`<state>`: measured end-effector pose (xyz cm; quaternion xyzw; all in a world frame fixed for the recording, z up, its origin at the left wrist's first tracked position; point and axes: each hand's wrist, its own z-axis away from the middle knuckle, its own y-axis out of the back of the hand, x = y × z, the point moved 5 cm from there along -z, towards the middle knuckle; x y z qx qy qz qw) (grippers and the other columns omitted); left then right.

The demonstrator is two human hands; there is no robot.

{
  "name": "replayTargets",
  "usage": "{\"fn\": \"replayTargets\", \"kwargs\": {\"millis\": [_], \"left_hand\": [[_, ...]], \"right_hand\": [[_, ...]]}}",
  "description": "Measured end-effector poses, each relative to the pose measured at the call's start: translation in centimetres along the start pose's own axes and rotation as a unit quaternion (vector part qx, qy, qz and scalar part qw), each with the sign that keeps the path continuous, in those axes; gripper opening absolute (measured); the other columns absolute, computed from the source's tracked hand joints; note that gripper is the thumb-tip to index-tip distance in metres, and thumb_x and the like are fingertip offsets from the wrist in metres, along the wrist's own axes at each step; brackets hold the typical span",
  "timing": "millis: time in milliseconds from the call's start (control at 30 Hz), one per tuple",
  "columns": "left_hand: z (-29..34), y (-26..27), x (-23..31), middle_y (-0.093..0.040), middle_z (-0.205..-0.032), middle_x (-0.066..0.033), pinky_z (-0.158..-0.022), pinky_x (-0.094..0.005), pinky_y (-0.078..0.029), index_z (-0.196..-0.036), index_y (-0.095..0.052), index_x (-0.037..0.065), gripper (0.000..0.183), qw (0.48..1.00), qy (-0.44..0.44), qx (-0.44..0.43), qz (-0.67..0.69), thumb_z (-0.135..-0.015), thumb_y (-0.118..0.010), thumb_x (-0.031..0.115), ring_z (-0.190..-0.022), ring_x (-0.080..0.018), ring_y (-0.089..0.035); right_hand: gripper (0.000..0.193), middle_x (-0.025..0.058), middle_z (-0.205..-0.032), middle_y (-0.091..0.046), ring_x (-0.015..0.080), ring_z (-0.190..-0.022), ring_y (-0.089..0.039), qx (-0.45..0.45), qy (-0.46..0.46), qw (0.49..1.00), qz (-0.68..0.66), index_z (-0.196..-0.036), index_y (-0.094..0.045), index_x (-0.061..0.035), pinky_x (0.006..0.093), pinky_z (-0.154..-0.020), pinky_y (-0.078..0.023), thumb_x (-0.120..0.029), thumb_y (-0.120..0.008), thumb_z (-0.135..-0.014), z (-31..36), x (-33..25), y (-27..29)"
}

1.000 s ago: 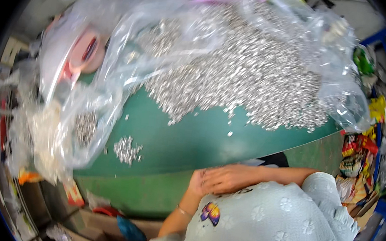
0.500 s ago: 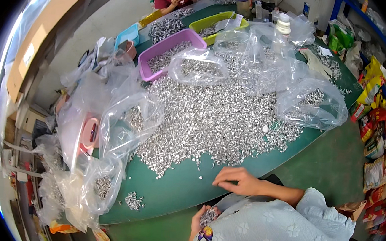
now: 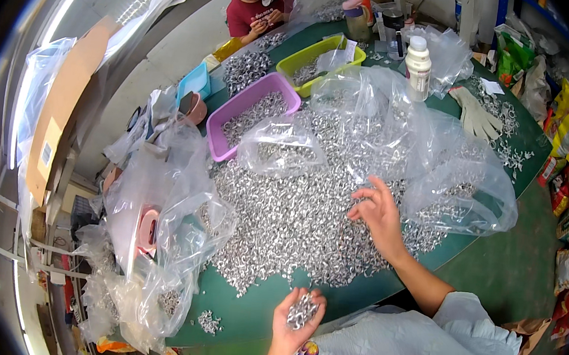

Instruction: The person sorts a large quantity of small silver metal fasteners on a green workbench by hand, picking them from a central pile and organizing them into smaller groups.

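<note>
A wide heap of small silvery hook-shaped metal parts [image 3: 273, 224] covers the middle of the green table [image 3: 245, 323]. My left hand [image 3: 281, 333] is cupped palm up at the table's near edge, its fingers curled around a handful of these metal parts [image 3: 302, 311]. Above the right side of the heap hangs my right hand [image 3: 381, 220], fingers apart, with nothing seen in it. Right of that hand, a clear plastic bag [image 3: 460, 186] lies over part of the heap. A small separate cluster of metal parts [image 3: 209, 322] sits left of my left hand.
Behind the heap stand a purple basket [image 3: 215, 129] and a green basket [image 3: 287, 65], both holding metal parts. A white bottle [image 3: 417, 67] and pale gloves [image 3: 476, 114] are at the far right. Clear bags [image 3: 162, 187] crowd the left edge. A person in red [image 3: 261, 16] sits opposite.
My right hand has reached forward from the near edge to over the heap. My left hand has risen from beside my body to the table edge with its handful. The view has shifted.
</note>
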<state>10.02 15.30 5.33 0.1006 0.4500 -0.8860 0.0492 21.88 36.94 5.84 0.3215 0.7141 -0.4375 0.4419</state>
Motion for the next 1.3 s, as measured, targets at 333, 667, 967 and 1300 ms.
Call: {"fn": "replayTargets", "kwargs": {"millis": [333,667,967,1300], "left_hand": [[-10.9,-11.0,-0.1,-0.057,-0.109,-0.0177,-0.083,-0.0397,-0.056,-0.107,-0.057,0.003,0.018,0.998,0.040,-0.045,-0.012,-0.092,-0.051,0.011,-0.102,-0.0288,-0.056],[-19.8,-19.4,-2.8,-0.057,-0.119,-0.0206,-0.092,-0.0426,-0.053,-0.115,-0.057,0.001,0.026,0.993,0.075,-0.058,-0.069,-0.091,-0.049,0.006,-0.113,-0.0321,-0.055],[-17.5,-18.0,-1.3,-0.052,-0.122,-0.0224,-0.095,-0.0440,-0.051,-0.113,-0.053,-0.002,0.023,0.997,0.002,-0.022,-0.068,-0.092,-0.051,0.007,-0.112,-0.0336,-0.055],[-7.0,-6.7,5.8,-0.055,-0.110,-0.0186,-0.070,-0.0338,-0.053,-0.101,-0.056,0.002,0.019,0.995,-0.091,-0.004,0.027,-0.091,-0.061,0.019,-0.096,-0.0270,-0.055]], "right_hand": [[0.073,0.0242,-0.116,-0.059,0.0207,-0.073,-0.064,0.161,0.013,0.982,-0.094,-0.150,0.007,-0.0058,0.0280,-0.055,-0.055,-0.014,-0.044,-0.099,-4.8,-4.9,2.7],[0.069,0.0215,-0.136,-0.043,0.0210,-0.084,-0.063,0.245,0.071,0.963,-0.087,-0.151,-0.001,-0.0051,0.0268,-0.058,-0.055,-0.007,-0.044,-0.097,-4.8,-5.6,5.4],[0.067,0.0222,-0.136,-0.044,0.0198,-0.086,-0.060,0.274,0.097,0.957,-0.006,-0.151,-0.010,-0.0024,0.0261,-0.059,-0.053,-0.009,-0.048,-0.096,-4.5,-4.2,3.7],[0.058,0.0153,-0.111,-0.057,0.0157,-0.079,-0.058,0.126,0.046,0.988,0.081,-0.148,-0.023,0.0027,0.0234,-0.057,-0.050,-0.006,-0.046,-0.096,-3.8,-1.4,2.5]]}}
